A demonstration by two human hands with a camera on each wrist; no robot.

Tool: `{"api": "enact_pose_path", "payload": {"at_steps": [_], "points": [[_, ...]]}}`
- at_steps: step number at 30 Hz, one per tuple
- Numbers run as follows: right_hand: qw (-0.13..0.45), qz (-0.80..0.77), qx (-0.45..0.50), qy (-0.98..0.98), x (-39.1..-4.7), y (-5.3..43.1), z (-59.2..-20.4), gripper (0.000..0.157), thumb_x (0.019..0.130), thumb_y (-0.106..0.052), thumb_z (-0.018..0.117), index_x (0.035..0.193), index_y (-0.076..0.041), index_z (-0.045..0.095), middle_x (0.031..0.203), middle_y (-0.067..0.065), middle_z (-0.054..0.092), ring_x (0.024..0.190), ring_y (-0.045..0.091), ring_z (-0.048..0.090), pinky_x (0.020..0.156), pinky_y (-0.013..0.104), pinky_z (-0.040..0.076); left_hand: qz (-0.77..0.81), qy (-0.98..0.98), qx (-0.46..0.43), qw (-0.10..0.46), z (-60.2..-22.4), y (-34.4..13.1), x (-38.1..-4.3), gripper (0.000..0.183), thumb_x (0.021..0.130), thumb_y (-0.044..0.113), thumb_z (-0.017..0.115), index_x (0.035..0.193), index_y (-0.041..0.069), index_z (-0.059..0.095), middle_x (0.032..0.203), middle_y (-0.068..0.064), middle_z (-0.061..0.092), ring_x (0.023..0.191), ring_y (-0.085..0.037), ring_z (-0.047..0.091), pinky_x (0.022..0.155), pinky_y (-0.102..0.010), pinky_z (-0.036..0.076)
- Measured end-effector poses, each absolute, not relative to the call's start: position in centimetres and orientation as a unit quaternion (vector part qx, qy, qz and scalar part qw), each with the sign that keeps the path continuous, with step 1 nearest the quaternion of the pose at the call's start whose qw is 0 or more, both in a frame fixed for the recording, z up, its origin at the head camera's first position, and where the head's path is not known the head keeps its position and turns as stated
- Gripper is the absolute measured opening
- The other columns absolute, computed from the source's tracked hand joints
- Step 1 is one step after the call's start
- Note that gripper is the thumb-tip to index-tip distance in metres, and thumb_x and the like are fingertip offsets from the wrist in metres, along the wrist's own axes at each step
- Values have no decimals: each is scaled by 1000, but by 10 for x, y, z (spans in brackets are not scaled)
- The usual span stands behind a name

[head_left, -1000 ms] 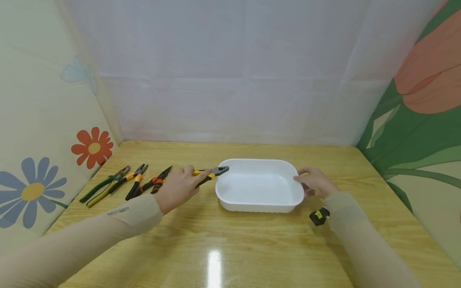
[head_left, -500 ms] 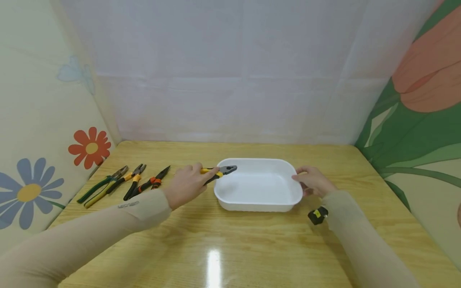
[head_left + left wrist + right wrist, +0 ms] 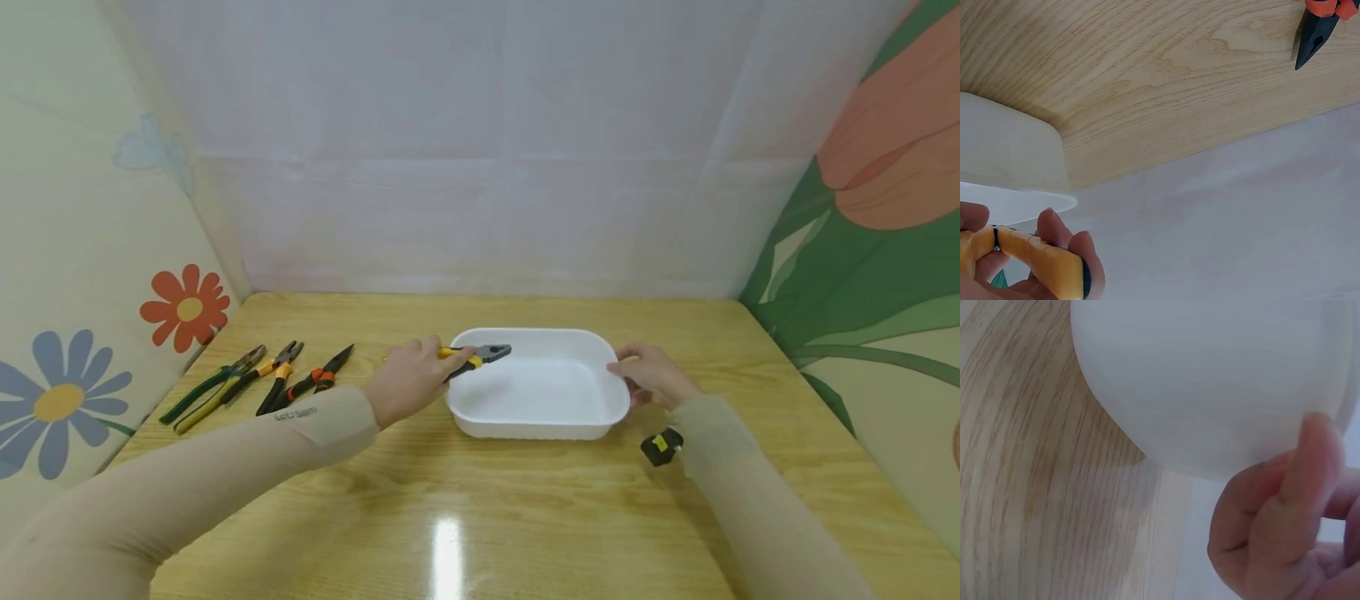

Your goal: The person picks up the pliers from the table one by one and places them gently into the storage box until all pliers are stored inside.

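My left hand [image 3: 408,379] grips combination pliers [image 3: 493,353] by their yellow-and-black handles. The grey jaws point right, over the left part of a white rectangular tub [image 3: 536,431]. In the left wrist view, curled fingers [image 3: 1088,250] wrap the yellow handle [image 3: 1044,259], beside the tub's outer wall [image 3: 1013,147]. My right hand [image 3: 652,375] holds the tub's right end at the rim. In the right wrist view its thumb [image 3: 1319,453] lies at the rim, with the other fingers bent against the outside. Nothing lies on the visible tub floor.
On the wooden table's left lie green-and-yellow pliers [image 3: 213,392], orange-and-black pliers [image 3: 281,375] and black needle-nose pliers with red-orange bands [image 3: 318,383]. A small black-and-yellow tape measure [image 3: 662,447] sits near the right wrist. A white cloth [image 3: 480,167] hangs behind.
My left hand has moved right, carrying the pliers from beside the tub's left rim to over its inside. The right hand keeps its hold on the tub.
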State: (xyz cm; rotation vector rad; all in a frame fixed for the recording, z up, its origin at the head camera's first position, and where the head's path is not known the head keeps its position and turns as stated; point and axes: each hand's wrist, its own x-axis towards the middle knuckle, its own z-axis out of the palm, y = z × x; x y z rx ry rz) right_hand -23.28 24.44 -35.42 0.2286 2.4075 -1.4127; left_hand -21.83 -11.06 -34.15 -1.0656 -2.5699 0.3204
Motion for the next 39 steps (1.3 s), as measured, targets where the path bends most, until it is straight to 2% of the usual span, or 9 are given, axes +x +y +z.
{"api": "enact_pose_path", "payload": {"at_steps": [12, 21, 25, 30, 34, 39], "points": [[167, -497, 83, 847, -234, 244, -355, 42, 99, -11, 52, 131, 12, 38, 90, 12, 61, 68, 16, 57, 55, 27, 50, 147, -894, -395, 154, -338, -88, -222, 51, 95, 24, 61, 145, 24, 49, 91, -13, 58, 54, -15, 36, 41, -25, 35], [166, -502, 83, 845, -235, 244, -355, 41, 99, -10, 52, 131, 12, 39, 88, 11, 61, 66, 15, 56, 55, 27, 50, 157, -902, -382, 123, -334, -73, -225, 51, 97, 21, 57, 146, 26, 46, 96, -13, 59, 56, -16, 40, 40, -25, 33], [165, -499, 88, 846, -235, 244, -355, 41, 99, -11, 52, 130, 11, 39, 89, 12, 60, 66, 15, 56, 55, 27, 50, 152, -908, -376, 104, -333, -65, -227, 50, 97, 22, 56, 146, 27, 46, 96, -11, 58, 57, -16, 43, 42, -27, 39], [166, -495, 87, 848, -235, 244, -354, 41, 99, -11, 52, 131, 11, 39, 91, 14, 60, 67, 16, 56, 55, 27, 50, 176, -906, -375, 84, -333, -55, -228, 50, 100, 27, 53, 148, 29, 42, 103, -11, 58, 64, -19, 50, 56, -37, 53], [168, -493, 85, 849, -234, 244, -353, 42, 99, -11, 52, 132, 12, 39, 93, 15, 61, 68, 16, 57, 56, 27, 51, 188, -905, -374, 76, -333, -49, -227, 50, 100, 29, 51, 149, 30, 40, 107, -11, 58, 69, -21, 52, 61, -41, 55], [168, -495, 80, 849, -232, 244, -353, 42, 99, -11, 53, 132, 12, 38, 93, 15, 62, 69, 15, 58, 57, 27, 51, 203, -898, -378, 95, -335, -43, -229, 50, 99, 28, 53, 148, 31, 42, 104, -10, 59, 65, -19, 50, 56, -36, 53]]}}
